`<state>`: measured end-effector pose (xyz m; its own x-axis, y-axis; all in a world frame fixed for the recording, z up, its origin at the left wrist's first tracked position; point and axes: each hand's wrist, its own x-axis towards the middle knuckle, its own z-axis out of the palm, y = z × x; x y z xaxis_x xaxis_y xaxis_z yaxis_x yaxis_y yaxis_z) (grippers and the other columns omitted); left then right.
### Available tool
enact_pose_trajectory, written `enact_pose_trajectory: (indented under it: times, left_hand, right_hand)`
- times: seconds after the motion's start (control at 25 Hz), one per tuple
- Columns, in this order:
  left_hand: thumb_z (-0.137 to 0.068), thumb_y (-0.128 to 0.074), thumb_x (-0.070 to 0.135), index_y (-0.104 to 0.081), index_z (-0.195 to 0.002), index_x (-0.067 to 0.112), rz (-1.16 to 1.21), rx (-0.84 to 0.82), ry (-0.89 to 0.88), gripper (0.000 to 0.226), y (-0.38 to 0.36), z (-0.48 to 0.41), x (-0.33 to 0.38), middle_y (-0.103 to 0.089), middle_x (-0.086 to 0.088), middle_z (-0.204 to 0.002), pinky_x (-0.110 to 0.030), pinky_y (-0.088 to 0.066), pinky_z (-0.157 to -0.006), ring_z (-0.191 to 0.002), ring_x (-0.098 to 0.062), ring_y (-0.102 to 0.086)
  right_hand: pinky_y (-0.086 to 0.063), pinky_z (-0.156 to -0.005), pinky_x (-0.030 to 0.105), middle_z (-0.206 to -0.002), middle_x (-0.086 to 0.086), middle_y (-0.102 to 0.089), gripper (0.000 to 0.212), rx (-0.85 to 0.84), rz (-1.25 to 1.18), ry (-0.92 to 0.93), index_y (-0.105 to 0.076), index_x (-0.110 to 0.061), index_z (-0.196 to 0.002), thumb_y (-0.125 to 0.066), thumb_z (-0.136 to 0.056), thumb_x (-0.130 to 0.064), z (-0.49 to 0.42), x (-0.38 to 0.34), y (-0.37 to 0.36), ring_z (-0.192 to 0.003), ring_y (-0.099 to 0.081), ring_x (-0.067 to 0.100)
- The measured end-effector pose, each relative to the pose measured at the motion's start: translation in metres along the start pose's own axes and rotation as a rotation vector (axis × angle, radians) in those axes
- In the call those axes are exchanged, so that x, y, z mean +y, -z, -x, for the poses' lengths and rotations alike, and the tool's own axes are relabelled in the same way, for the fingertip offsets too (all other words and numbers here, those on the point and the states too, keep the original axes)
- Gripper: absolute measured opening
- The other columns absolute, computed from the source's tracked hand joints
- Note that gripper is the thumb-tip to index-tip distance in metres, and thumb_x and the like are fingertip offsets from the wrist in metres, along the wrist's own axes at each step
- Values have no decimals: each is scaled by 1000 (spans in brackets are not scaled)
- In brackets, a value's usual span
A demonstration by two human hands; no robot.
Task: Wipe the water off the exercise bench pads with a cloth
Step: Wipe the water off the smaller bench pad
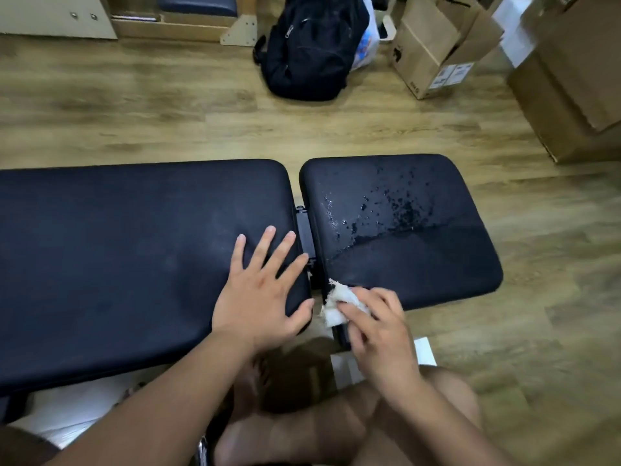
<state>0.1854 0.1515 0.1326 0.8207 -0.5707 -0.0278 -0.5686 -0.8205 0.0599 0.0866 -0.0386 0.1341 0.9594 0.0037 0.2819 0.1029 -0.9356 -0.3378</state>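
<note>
Cloth (336,306), white and crumpled, is pinched in the right hand (379,334) at the seat pad's (437,264) near left corner; left hand (262,297) lies spread flat on the long pad (117,264).

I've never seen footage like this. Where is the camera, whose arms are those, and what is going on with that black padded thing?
There is no machine here: the one picture comes from a camera worn on a person's head, looking down at their own arms. The black thing is an exercise bench with two pads. The left hand lies flat and open on the long pad. The right hand holds a white cloth in its grip at the near corner of the short pad. Water drops still sit farther back on that pad. Beyond, on the wooden floor, stand a black backpack and cardboard boxes.
</note>
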Motion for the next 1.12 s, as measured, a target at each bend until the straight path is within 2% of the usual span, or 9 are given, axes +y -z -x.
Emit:
enact_pose_trajectory:
  times: [0.12,0.28,0.4,0.48,0.56,0.68,0.8,1.0,1.12]
  left_hand:
    - [-86,-35,67,-46,-146,28,23,0,3,72,0,-1,0,-26,-4,-162,-63,-14,-116,-152,-31,-12]
    - [-87,-35,67,-44,-146,28,25,-15,4,71,0,0,-1,-25,-5,-162,-64,-14,-116,-152,-31,-10]
    - [-87,-35,67,-43,-147,29,19,-32,4,71,2,-1,-1,-23,-5,-163,-64,-13,-116,-152,-32,-8]
    - [-87,-36,67,-45,-147,29,19,-38,0,71,2,-1,-1,-24,-5,-163,-64,-13,-116,-152,-32,-9]
    - [-87,-36,67,-45,-146,28,13,-48,-4,71,1,-1,-1,-24,-5,-162,-64,-13,-116,-152,-32,-9]
    - [-88,-33,67,-43,-147,29,16,-64,-8,71,3,-1,-1,-23,-5,-163,-64,-11,-116,-152,-32,-8]
    - [-88,-24,68,-33,-151,31,14,-86,1,74,5,-1,0,-13,-4,-165,-63,-3,-118,-153,-31,2]
    - [-89,-17,69,-18,-155,32,-8,-99,9,76,5,-1,0,4,-2,-166,-62,6,-117,-151,-30,17]
    - [-90,-16,68,-19,-155,31,3,-98,6,76,2,1,-1,2,-3,-166,-63,6,-116,-151,-31,16]
  right_hand:
    - [-49,-79,32,-108,5,-68,28,15,-36,79,-75,-12,-93,-50,-80,-8,-54,24,-8,-94,-53,27]
    - [-53,-74,38,-102,3,-71,32,-113,106,133,-75,-15,-94,-57,-77,4,-152,41,-12,-87,-57,32]
    - [-52,-82,33,-96,-6,-63,43,-244,145,-100,-74,-25,-105,-50,-84,4,-234,36,-20,-81,-57,22]
    - [-53,-81,31,-96,2,-65,42,-278,138,-247,-74,-22,-103,-48,-83,4,-275,29,-29,-82,-62,27]
    - [-54,-78,32,-98,8,-68,42,-243,133,-304,-74,-19,-100,-46,-80,6,-289,29,-42,-87,-65,32]
    - [-50,-85,28,-112,8,-67,45,-170,86,-261,-71,-26,-110,-44,-83,0,-268,37,-55,-98,-62,31]
    - [-46,-98,35,-122,5,-65,40,-161,44,-184,-67,-24,-117,-45,-90,-6,-244,43,-42,-112,-56,28]
    - [-47,-79,32,-112,1,-68,33,-178,-19,55,-70,-16,-107,-52,-85,0,-126,14,1,-91,-56,28]
    - [-43,-75,24,-110,-1,-66,30,-216,-55,61,-73,-16,-100,-49,-83,-11,-45,-3,17,-92,-53,21]
